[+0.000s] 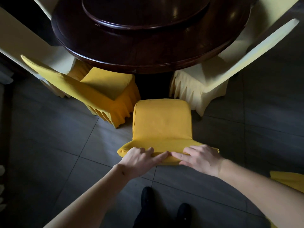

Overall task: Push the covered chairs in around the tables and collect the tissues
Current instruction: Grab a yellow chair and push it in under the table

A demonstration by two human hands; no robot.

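Note:
A chair in a bright yellow cover (162, 122) stands in front of me, its seat facing the round dark wooden table (148, 51). My left hand (141, 159) and my right hand (199, 157) both grip the top edge of its backrest, fingers curled over the fabric. The seat's front edge sits a little short of the table rim. No tissue is visible in this view.
A second yellow-covered chair (105, 92) stands at the left, angled to the table. A pale cream-covered chair (205, 83) stands at the right, another cream one (24, 40) at far left. A raised turntable (144, 15) tops the table. Grey floor tiles; my black shoes below.

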